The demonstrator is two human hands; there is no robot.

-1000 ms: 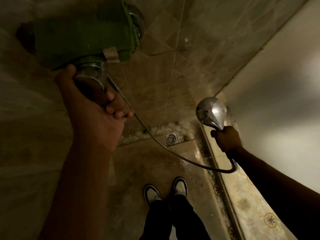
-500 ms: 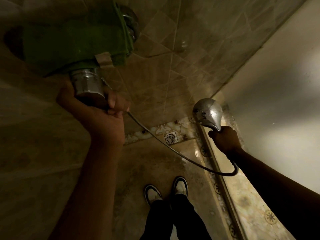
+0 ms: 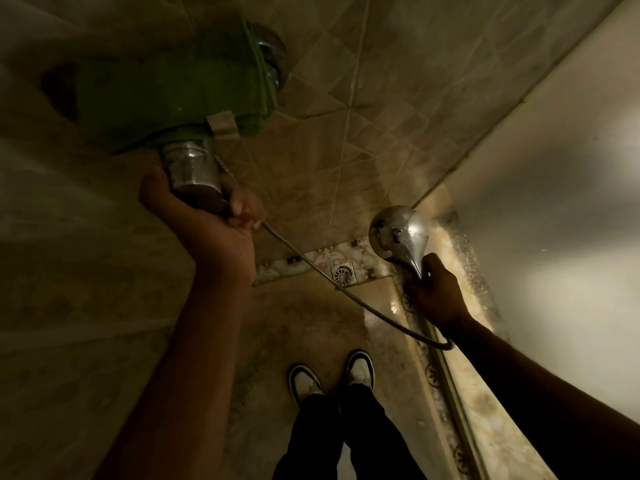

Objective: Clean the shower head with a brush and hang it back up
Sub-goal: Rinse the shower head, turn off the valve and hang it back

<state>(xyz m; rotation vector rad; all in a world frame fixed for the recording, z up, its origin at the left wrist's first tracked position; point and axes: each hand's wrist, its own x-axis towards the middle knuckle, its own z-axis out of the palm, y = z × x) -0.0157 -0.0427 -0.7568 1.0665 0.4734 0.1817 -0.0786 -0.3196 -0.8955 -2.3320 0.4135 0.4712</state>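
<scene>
Room: dim tiled shower stall; floor drain [image 3: 343, 274] at centre frame, the person's shoes [image 3: 332, 375] at lower centre, pale wall at right.
Shower head: chrome shower head [image 3: 398, 235] right of centre, round end up, handle running down and right into the right hand [image 3: 437, 296].
Right hand: clenched around the handle.
Left hand: left hand [image 3: 207, 220], upper left of centre, fingers curled under a chrome tap fitting [image 3: 192, 169] draped with a green cloth [image 3: 166, 95].
Hose: hose [image 3: 346, 292] sags from the fitting down and right to the handle end.
Key relation: head lies right of and below the left hand, well apart; right hand is nearer.
Brush: none visible.
Containers: none seen.
Judgement: water seems to spray by the right wall, so this is likely rinsing.
</scene>
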